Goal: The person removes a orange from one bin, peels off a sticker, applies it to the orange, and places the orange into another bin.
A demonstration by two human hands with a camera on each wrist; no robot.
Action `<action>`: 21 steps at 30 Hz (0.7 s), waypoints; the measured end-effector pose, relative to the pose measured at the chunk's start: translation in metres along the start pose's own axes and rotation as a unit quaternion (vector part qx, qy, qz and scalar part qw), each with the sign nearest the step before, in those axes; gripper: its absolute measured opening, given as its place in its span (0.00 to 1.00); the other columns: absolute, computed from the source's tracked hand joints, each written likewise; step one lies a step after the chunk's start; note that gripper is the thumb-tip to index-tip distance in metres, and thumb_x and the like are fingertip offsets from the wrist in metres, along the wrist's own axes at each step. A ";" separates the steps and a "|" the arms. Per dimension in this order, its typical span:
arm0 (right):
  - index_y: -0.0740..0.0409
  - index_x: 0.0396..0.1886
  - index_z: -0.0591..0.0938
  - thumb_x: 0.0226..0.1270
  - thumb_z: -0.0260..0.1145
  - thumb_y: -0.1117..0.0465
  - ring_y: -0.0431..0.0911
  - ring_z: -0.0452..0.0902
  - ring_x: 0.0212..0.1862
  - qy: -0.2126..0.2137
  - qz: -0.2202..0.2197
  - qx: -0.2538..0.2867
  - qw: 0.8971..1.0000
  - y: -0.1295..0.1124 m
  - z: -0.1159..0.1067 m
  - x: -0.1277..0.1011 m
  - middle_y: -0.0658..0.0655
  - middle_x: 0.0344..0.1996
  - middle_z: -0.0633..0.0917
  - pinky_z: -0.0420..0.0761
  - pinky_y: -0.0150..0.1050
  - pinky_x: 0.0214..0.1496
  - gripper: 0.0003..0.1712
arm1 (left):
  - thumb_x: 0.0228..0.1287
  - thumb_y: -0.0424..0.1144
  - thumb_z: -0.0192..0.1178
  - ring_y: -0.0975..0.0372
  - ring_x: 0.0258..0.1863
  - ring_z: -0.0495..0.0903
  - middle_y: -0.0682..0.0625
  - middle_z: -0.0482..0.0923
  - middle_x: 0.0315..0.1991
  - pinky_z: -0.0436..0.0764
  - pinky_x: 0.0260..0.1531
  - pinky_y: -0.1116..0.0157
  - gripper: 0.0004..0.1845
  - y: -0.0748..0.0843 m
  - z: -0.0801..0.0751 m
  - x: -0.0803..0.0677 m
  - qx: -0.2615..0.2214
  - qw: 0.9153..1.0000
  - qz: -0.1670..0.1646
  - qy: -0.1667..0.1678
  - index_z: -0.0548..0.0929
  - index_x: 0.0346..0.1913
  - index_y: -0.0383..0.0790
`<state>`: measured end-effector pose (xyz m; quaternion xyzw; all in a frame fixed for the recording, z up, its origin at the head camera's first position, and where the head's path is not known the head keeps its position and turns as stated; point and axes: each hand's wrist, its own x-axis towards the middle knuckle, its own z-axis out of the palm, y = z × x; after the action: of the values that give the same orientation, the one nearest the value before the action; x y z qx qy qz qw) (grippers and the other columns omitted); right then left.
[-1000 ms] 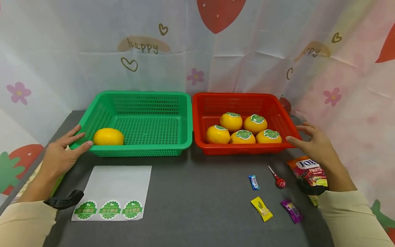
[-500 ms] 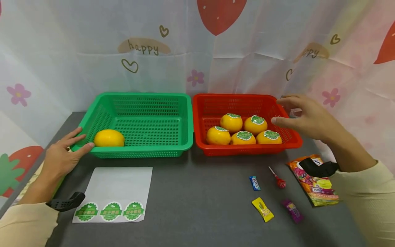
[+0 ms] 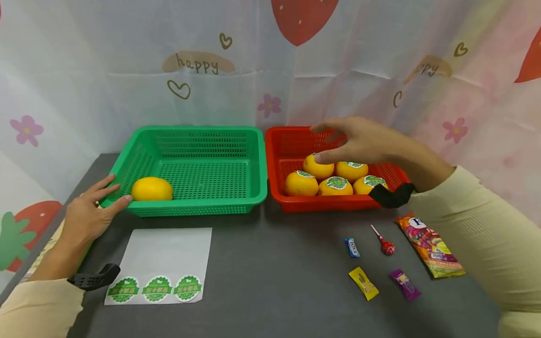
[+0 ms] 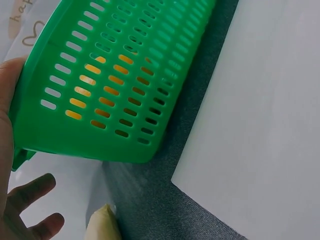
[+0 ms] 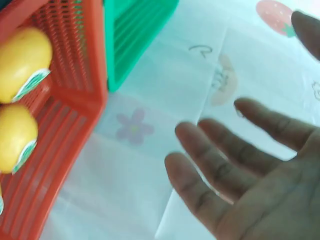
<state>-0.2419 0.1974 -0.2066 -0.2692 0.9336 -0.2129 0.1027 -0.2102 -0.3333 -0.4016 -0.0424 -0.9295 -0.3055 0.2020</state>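
Stickered oranges (image 3: 336, 185) lie under the open right hand (image 3: 359, 141); open left hand (image 3: 86, 213) touches green basket (image 3: 127, 169).

bright, even light, soft faint shadows; head view sharp, right wrist view blurred, mild edge distortion

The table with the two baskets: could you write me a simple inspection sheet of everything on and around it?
Surface: dark grey felt-like table top.
Job's things: green plastic basket holding one unlabelled yellow-orange fruit; red plastic basket holding five yellow-orange fruits with green stickers; white backing sheet bearing three green round stickers.
Clutter: blue candy, red lollipop, yellow candy, purple candy, colourful sweet bag.
Grips: left hand rests on the green basket's corner; right hand hovers open over the red basket.
Cables: nothing seen.
Surroundings: white curtain printed with strawberries and flowers.
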 end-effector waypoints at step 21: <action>0.50 0.68 0.71 0.63 0.66 0.44 0.40 0.73 0.55 -0.085 -0.167 0.114 0.976 -0.048 0.069 0.154 0.47 0.60 0.74 0.74 0.38 0.54 0.36 | 0.66 0.49 0.63 0.34 0.63 0.61 0.37 0.64 0.68 0.42 0.67 0.43 0.31 -0.004 0.003 0.003 -0.010 1.000 0.017 -0.001 0.75 0.59 0.23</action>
<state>-0.3274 0.0528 -0.2577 -0.4251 0.8330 -0.3080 0.1745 -0.2148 -0.3352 -0.4046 -0.0609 -0.9256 -0.3114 0.2063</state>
